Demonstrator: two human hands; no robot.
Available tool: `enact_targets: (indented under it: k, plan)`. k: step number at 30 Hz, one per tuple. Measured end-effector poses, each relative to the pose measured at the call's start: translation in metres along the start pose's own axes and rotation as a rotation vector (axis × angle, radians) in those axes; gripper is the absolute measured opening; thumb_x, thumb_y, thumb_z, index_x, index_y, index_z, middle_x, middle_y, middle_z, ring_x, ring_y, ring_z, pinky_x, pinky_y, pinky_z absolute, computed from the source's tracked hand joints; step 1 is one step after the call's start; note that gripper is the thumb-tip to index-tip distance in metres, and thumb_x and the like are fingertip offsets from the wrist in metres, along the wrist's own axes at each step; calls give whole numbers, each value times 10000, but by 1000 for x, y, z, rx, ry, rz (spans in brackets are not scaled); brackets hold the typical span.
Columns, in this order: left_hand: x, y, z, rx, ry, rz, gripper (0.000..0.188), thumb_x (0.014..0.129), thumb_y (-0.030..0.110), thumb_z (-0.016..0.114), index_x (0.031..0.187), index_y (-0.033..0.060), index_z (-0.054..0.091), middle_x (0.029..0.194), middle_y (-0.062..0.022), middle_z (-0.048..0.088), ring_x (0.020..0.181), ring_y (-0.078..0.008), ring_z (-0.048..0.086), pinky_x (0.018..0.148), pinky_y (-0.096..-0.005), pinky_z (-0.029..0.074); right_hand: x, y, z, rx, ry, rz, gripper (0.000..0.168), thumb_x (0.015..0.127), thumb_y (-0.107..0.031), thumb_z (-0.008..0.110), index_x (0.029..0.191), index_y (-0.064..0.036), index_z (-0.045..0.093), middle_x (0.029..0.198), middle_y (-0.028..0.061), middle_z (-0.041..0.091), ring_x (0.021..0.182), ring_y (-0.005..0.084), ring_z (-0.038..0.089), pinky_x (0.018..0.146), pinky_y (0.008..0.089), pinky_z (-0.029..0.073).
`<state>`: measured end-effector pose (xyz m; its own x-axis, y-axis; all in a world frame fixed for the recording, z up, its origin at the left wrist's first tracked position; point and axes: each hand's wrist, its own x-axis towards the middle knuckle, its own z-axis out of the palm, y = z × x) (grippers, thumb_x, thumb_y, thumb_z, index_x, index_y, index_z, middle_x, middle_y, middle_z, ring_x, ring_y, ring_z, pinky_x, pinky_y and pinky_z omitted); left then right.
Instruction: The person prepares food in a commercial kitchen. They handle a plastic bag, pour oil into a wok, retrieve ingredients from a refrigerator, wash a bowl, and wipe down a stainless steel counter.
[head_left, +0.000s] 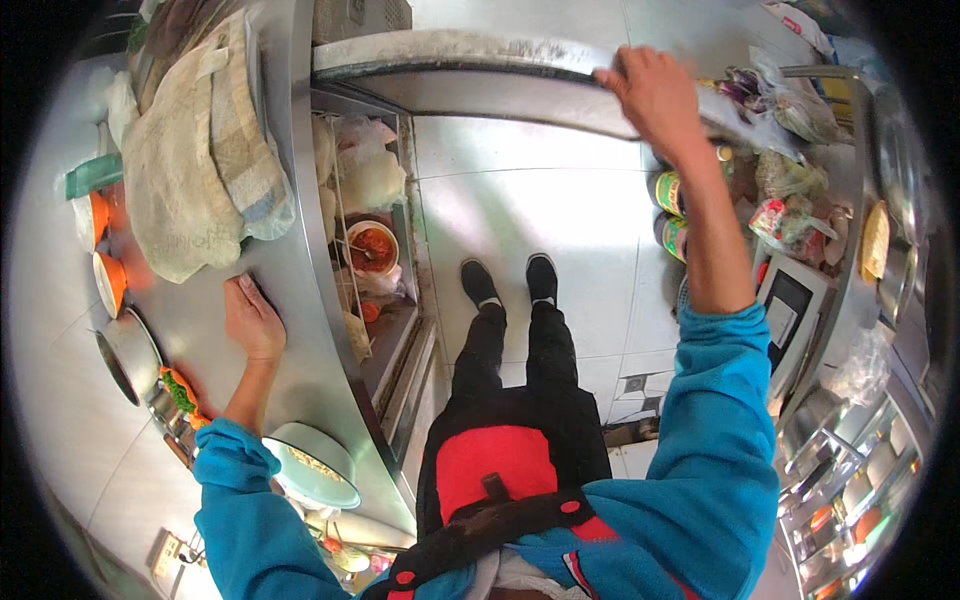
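Observation:
The door (480, 56) of an under-counter refrigerator stands swung out, and my right hand (654, 97) grips its far edge. On the stainless steel counter (315, 300) rests my left hand (253, 319), loosely closed, with nothing seen in it. Just beyond that hand lies a folded beige cloth (187, 150), partly over a clear plastic bag. Inside the refrigerator are a white tub of red sauce (372, 250) with a spoon and bagged food (371, 176). A pale green basin (319, 465) with chopped food in it stands by my left forearm.
Orange bowls (111, 283), a metal pot (135, 356) and a container of chopped greens (178, 391) line the counter's wall side. At right, a shelf holds a white scale-like appliance (795, 322) and bagged vegetables (791, 176). Bottles with green labels (667, 193) stand beside it.

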<state>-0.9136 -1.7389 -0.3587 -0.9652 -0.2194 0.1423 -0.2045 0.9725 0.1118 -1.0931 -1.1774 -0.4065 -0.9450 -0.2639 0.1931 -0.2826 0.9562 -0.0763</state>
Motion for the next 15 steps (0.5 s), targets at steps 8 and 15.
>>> enact_targets:
  k: [8, 15]
  plan:
    - [0, 1, 3, 13, 21, -25, 349, 1098, 329, 391, 923, 73, 552, 804, -150, 584, 713, -371, 581, 628, -453, 456, -111, -109, -39, 412, -457, 131, 397, 886, -359, 728, 1028, -3, 625, 977, 182, 632, 944, 368, 614, 793, 463, 519]
    - [1, -1, 3, -30, 3, -54, 349, 1096, 328, 388, 919, 70, 542, 805, -153, 585, 715, -385, 583, 625, -464, 456, -165, -273, -15, 831, -454, 297, 502, 838, -379, 776, 1148, -36, 581, 1067, 162, 608, 976, 381, 599, 826, 471, 497]
